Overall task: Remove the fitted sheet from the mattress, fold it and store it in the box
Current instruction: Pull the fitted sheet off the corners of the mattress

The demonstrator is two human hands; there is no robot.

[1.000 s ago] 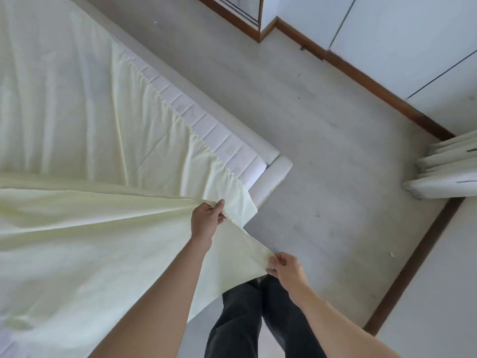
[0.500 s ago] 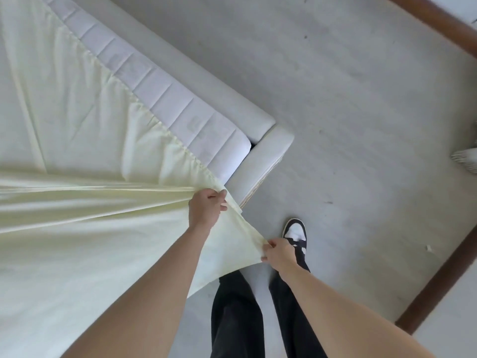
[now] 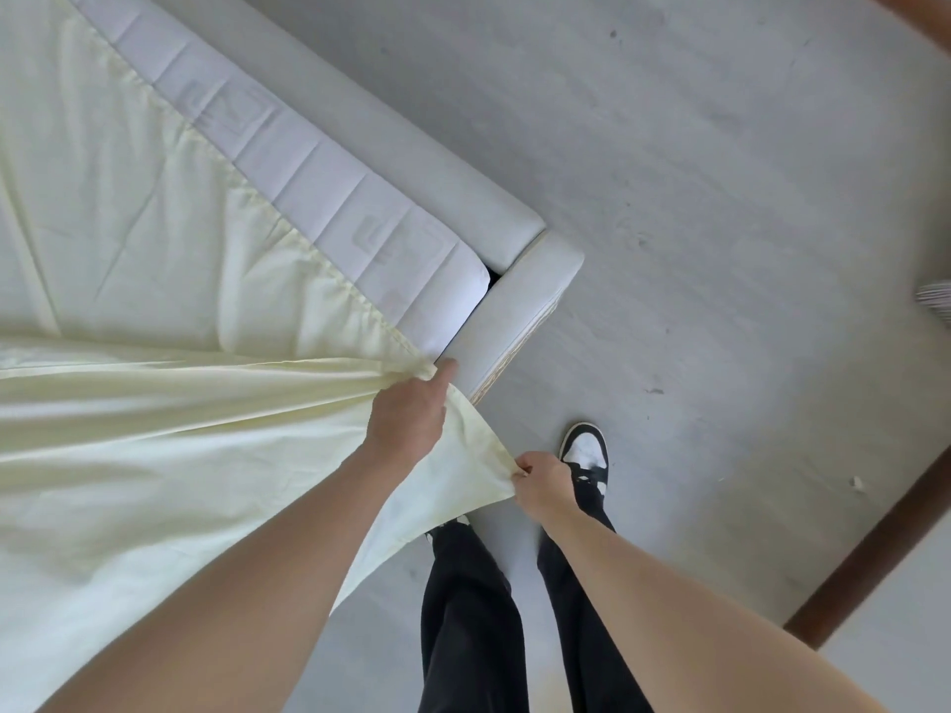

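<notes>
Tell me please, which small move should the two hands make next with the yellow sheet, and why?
Probably pull the fitted sheet further back over the mattress. The left hand and the right hand both grip its edge, the corner is already bare, but the sheet covers the rest.
</notes>
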